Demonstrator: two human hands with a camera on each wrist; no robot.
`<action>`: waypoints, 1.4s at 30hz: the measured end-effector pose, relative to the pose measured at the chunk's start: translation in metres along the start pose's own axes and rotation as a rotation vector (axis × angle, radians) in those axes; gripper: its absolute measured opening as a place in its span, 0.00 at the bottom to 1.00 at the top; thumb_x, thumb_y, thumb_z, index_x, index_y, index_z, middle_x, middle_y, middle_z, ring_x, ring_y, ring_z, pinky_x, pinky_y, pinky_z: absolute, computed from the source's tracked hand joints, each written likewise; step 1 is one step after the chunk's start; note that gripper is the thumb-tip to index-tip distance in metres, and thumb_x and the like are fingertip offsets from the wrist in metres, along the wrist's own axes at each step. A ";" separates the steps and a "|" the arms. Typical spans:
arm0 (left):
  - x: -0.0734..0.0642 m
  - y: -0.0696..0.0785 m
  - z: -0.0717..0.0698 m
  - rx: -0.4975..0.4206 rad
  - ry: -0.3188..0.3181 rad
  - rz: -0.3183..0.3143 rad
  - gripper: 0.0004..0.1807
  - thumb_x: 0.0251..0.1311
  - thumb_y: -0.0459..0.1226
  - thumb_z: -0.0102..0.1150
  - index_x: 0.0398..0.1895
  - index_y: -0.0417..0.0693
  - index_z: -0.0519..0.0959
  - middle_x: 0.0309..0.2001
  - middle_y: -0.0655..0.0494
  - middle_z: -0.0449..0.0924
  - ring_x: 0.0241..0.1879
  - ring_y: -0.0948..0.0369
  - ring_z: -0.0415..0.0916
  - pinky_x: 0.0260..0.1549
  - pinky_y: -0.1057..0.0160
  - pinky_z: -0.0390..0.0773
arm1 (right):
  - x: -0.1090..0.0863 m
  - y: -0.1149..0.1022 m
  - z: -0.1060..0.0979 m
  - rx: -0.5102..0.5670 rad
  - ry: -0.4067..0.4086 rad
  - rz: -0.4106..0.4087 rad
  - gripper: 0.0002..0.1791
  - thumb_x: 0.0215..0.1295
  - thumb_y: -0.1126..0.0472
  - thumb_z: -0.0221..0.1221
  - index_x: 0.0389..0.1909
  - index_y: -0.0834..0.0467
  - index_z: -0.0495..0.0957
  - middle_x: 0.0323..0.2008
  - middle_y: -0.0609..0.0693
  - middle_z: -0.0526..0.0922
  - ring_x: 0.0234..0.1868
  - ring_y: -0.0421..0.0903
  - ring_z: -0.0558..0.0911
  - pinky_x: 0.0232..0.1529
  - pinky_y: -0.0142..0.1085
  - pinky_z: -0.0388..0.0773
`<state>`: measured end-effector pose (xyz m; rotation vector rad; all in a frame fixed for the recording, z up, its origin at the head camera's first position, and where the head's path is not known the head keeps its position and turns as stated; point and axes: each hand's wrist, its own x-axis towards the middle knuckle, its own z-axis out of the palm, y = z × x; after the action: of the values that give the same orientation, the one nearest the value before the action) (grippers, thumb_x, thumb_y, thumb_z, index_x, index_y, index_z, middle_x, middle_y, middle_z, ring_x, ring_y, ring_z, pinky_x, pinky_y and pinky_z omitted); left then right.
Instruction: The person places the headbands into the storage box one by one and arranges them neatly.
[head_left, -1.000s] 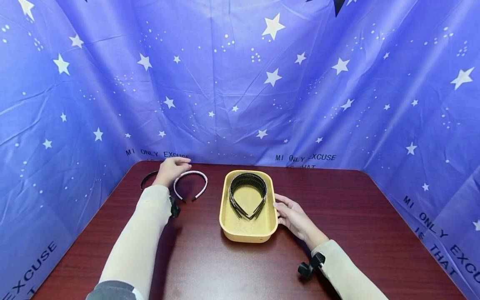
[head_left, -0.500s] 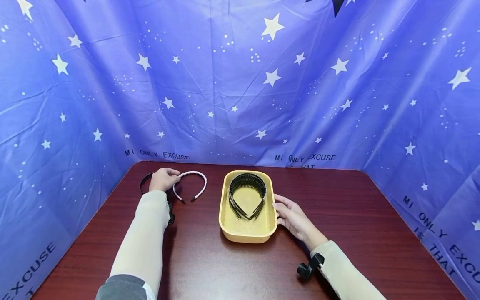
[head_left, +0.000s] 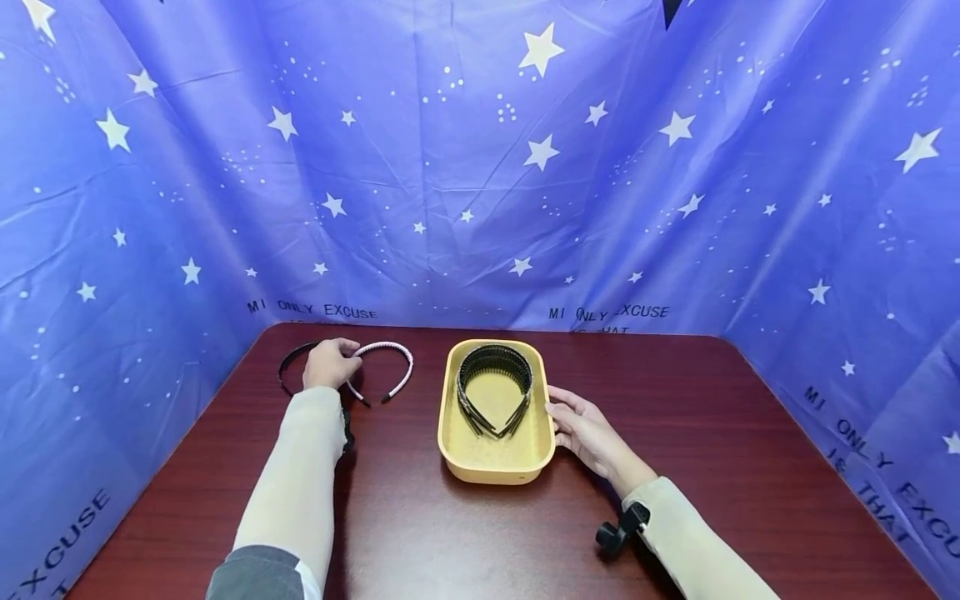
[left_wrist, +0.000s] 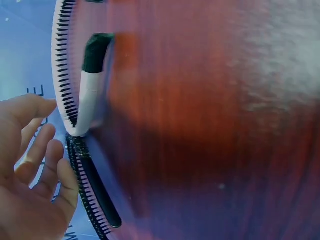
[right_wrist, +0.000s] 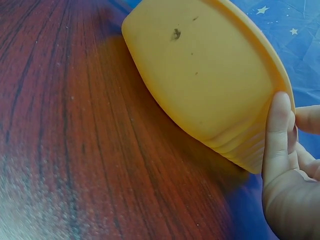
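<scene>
My left hand is over the left side of the table, fingertips right at the pink headband. In the left wrist view its upper digit touches the outer edge of the pink toothed band; the other fingers are loosely bent. A black glittery headband lies beside the pink one, partly hidden by the hand in the head view. My right hand rests with its fingers against the right wall and rim of the yellow tub. Inside the tub lie several dark headbands, nested together.
The tub stands on a dark red wooden table. A blue curtain with white stars encloses the back and both sides. Each forearm wears a black camera mount.
My left hand has come down from above the headbands to the pink one. My right hand and the tub have stayed where they were.
</scene>
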<state>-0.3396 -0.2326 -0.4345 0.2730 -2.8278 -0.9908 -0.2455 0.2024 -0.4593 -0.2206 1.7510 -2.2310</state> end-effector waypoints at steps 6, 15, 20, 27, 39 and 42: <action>0.004 0.001 -0.003 0.025 -0.023 0.010 0.22 0.63 0.37 0.62 0.61 0.46 0.80 0.55 0.45 0.82 0.55 0.45 0.76 0.52 0.44 0.74 | 0.000 -0.002 0.000 -0.002 -0.002 0.001 0.33 0.76 0.65 0.52 0.75 0.69 0.51 0.42 0.55 0.82 0.34 0.43 0.81 0.32 0.33 0.81; 0.005 0.001 -0.005 0.052 -0.046 0.007 0.21 0.62 0.38 0.63 0.59 0.48 0.81 0.55 0.46 0.82 0.57 0.45 0.74 0.52 0.43 0.74 | 0.000 -0.001 -0.001 0.004 -0.010 0.000 0.33 0.76 0.65 0.51 0.75 0.70 0.50 0.40 0.53 0.82 0.34 0.42 0.80 0.31 0.32 0.81; 0.004 -0.001 -0.004 0.059 -0.056 -0.015 0.22 0.62 0.37 0.62 0.60 0.47 0.80 0.56 0.46 0.81 0.56 0.45 0.74 0.53 0.44 0.73 | 0.000 -0.002 0.000 0.002 -0.002 0.003 0.33 0.76 0.65 0.51 0.75 0.70 0.51 0.41 0.54 0.82 0.34 0.42 0.80 0.31 0.32 0.81; 0.003 -0.001 -0.002 0.075 -0.060 -0.010 0.21 0.61 0.34 0.62 0.59 0.47 0.81 0.55 0.47 0.82 0.57 0.46 0.74 0.53 0.43 0.73 | -0.001 -0.002 0.000 0.010 0.006 0.016 0.32 0.76 0.66 0.51 0.75 0.69 0.52 0.41 0.54 0.82 0.34 0.42 0.80 0.30 0.32 0.81; 0.005 0.005 0.006 0.121 -0.060 -0.012 0.17 0.58 0.35 0.62 0.51 0.48 0.85 0.47 0.47 0.84 0.47 0.47 0.78 0.42 0.46 0.77 | 0.000 -0.002 -0.001 -0.001 -0.008 0.005 0.33 0.76 0.65 0.52 0.75 0.70 0.50 0.40 0.53 0.82 0.34 0.41 0.80 0.30 0.31 0.80; 0.005 0.006 0.006 0.123 -0.050 -0.010 0.17 0.58 0.36 0.63 0.52 0.47 0.85 0.48 0.46 0.84 0.48 0.46 0.78 0.43 0.44 0.77 | 0.000 -0.001 0.000 0.000 -0.003 0.003 0.33 0.76 0.65 0.52 0.75 0.71 0.50 0.40 0.53 0.82 0.33 0.41 0.80 0.30 0.31 0.80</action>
<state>-0.3458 -0.2256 -0.4348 0.2786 -2.9403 -0.8386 -0.2453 0.2032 -0.4586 -0.2218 1.7485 -2.2278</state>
